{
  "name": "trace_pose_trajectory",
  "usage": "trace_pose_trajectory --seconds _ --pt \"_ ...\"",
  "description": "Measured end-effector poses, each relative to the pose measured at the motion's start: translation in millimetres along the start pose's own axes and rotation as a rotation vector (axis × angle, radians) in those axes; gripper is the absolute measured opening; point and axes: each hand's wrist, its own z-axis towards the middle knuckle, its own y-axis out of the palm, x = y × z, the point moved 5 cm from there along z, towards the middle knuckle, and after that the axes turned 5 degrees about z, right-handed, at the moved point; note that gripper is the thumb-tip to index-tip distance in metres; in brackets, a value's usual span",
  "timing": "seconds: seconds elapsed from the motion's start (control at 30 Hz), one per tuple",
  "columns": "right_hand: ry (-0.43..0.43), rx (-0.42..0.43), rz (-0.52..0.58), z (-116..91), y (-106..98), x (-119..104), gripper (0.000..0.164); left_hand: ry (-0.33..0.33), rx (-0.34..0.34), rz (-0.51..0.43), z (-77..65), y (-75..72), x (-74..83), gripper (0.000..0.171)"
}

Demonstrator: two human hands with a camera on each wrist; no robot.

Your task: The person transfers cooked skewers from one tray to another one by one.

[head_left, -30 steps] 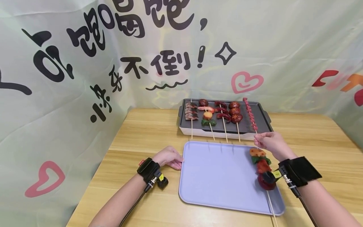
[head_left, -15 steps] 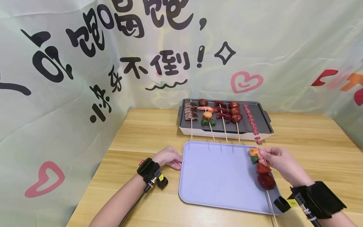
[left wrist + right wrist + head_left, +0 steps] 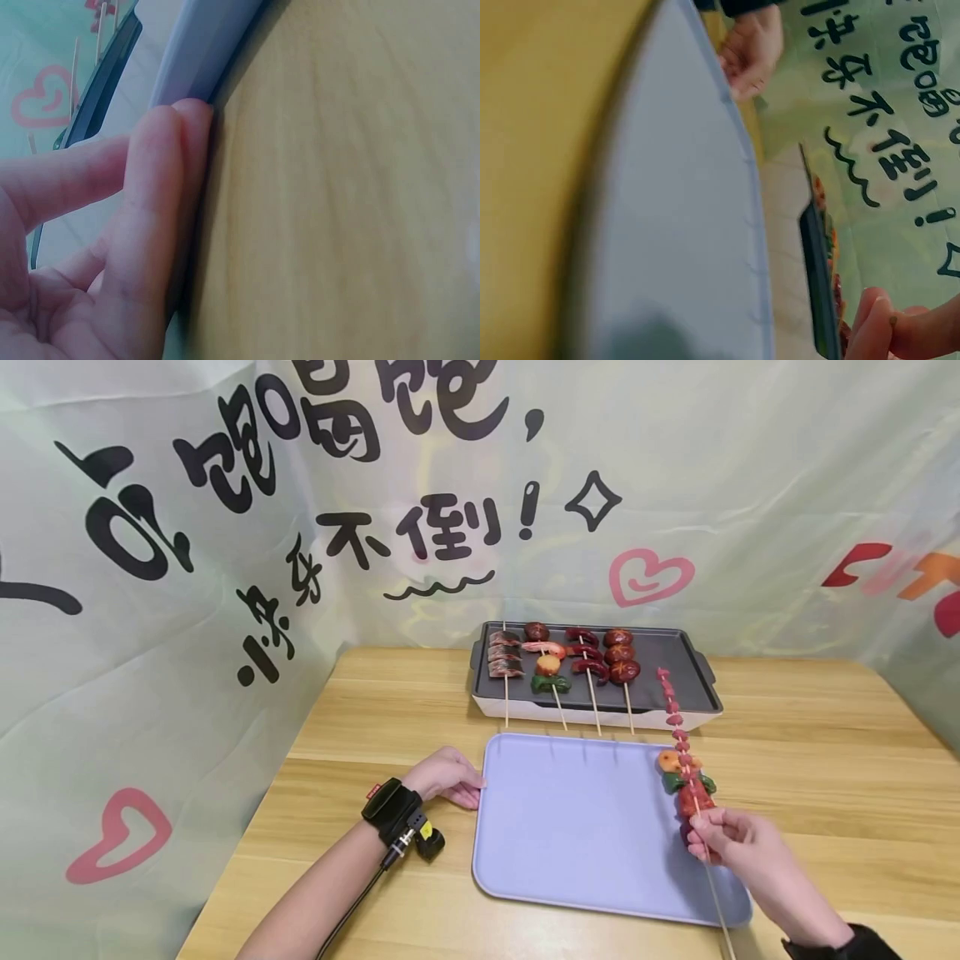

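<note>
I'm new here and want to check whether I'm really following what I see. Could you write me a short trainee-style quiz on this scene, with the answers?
1. Count: how many skewers lie on the grill pan, leaving out the held skewer with small red pieces?
2. Short answer: which hand pinches the held skewer?
3. True or false: the left hand rests on the grill pan.

Key:
1. Four.
2. The right hand.
3. False; it touches the left edge of the tray.
</note>
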Motion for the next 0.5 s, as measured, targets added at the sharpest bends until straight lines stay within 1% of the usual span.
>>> trace_pose_trajectory --seconds 0.1,0.23,0.33,0.4,0.5 --pt "-0.019 0.050 -0.005 -10 7 10 0.021 -0.001 0.001 -0.001 -0.5 -0.1 -0.2 0.010" --pt "0.011 0.098 -0.046 -22 16 22 0.017 0.002 -0.002 0.002 -0.5 -0.1 0.0 0.011" --pt "0.035 0.106 -0.085 -29 21 30 0.016 -0.005 -0.003 0.000 -0.4 -0.1 0.4 0.011" --pt "0.013 0.118 -0.110 -33 24 33 0.014 -0.006 -0.001 0.002 -0.6 0.0 1.1 0.010" --pt "0.006 0.127 -0.102 -39 28 40 0.012 -0.010 -0.001 -0.003 -0.5 0.4 1.8 0.011"
